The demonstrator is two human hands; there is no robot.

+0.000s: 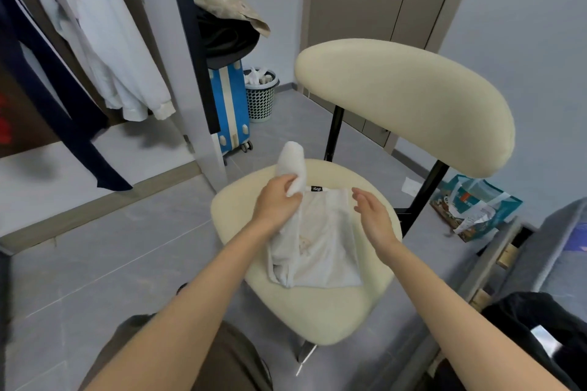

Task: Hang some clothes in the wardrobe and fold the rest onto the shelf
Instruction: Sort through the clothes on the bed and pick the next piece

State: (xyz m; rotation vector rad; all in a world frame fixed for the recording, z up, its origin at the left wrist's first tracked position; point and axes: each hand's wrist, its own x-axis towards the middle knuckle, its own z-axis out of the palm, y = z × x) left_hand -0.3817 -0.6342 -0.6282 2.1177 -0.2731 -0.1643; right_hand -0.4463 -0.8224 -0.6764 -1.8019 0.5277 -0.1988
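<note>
A white T-shirt lies partly folded on the cream chair seat, its black neck label toward the chair's backrest. My left hand is shut on one sleeve of the shirt, lifting that blurred white part above the seat's far-left edge. My right hand hovers open just above the shirt's right edge, fingers straight, holding nothing. The open wardrobe stands to the left, with a white shirt and a dark navy garment hanging over its pale shelf.
A blue suitcase and a mesh bin stand behind the wardrobe's side panel. The chair's backrest curves across the right. A printed bag lies on the floor. Black clothing rests on a grey bed at lower right.
</note>
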